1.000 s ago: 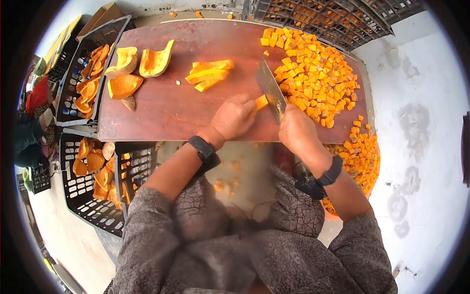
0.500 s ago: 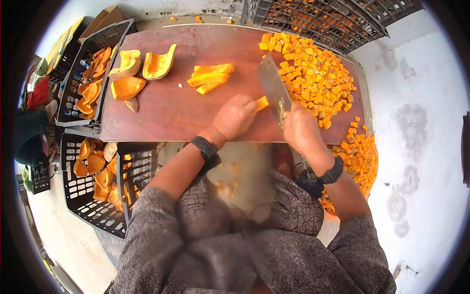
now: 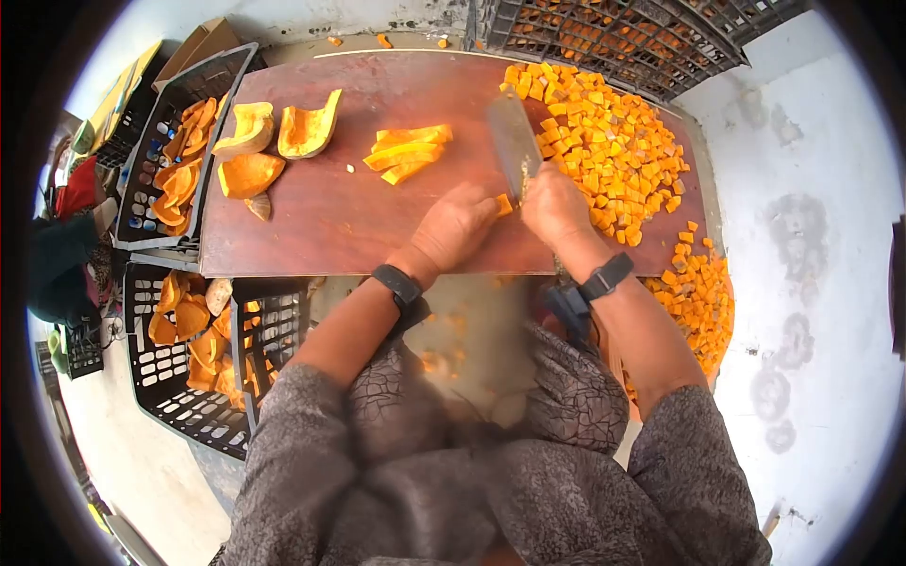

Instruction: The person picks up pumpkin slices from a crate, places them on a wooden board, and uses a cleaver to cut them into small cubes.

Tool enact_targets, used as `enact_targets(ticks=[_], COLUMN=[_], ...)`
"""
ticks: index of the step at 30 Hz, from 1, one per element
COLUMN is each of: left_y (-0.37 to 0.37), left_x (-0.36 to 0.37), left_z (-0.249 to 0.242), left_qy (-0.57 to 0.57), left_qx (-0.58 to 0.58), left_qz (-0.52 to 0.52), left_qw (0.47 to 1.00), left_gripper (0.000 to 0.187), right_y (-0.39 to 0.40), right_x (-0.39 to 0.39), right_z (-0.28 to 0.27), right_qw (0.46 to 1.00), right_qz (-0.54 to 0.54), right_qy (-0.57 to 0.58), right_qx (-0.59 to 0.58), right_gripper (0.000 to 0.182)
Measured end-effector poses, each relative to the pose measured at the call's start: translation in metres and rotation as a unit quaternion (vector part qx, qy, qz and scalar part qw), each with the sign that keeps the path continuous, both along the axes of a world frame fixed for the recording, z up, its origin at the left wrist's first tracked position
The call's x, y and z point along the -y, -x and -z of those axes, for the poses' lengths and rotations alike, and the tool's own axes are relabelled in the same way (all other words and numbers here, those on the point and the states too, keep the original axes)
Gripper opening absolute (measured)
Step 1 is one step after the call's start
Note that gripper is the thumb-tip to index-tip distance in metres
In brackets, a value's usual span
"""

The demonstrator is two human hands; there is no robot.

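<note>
My left hand is closed on a pumpkin strip, whose short orange end sticks out beside the blade. My right hand grips the handle of a wide cleaver, its blade pointing away over the reddish-brown board. Cut pumpkin strips lie beyond my left hand. To the right of the cleaver is a large pile of pumpkin cubes. Curved pumpkin pieces rest at the board's left.
Black crates with pumpkin pieces stand at the left, one below the other. More cubes are heaped low at the right, beside a white wall. Another black crate leans at the back.
The cleaver and my right hand have shifted left, closer to my left hand. Less of the held pumpkin strip shows beyond my fingers.
</note>
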State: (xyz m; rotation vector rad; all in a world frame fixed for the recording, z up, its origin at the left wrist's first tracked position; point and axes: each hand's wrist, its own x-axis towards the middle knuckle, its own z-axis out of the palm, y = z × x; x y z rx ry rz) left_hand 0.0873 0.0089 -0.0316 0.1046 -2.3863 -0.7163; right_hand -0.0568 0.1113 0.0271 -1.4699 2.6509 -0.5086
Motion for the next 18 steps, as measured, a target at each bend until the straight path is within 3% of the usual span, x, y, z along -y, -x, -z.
enact_targets(ticks=[4,6,10,16,18], left_y=[0.000,0.001,-0.001,0.000,-0.001], left_x=[0.002,-0.001,-0.004,-0.001,0.000], left_z=[0.000,-0.001,-0.002,-0.005,-0.011], left_qy=[0.001,-0.011,-0.049,-0.069,-0.040], left_qx=[-0.007,-0.011,0.015,-0.022,0.018], left_qz=[0.000,-0.028,-0.027,0.000,0.002], left_qw=[1.000,0.999,0.998,0.997,0.999], left_gripper=[0.024,0.013,0.022,0.023,0.014], right_y=[0.005,-0.005,-0.026,-0.030,-0.029], right_x=[-0.024,-0.041,-0.060,-0.050,-0.037], right_z=[-0.012,-0.030,-0.055,-0.037,-0.023], right_qw=[0.999,1.000,0.993,0.991,0.994], right_qz=[0.007,-0.014,-0.038,-0.045,-0.056], right_qy=[0.027,-0.016,-0.092,-0.099,-0.062], right_qx=[0.017,0.021,0.066,0.080,0.064], right_gripper=[0.016,0.016,0.017,0.016,0.016])
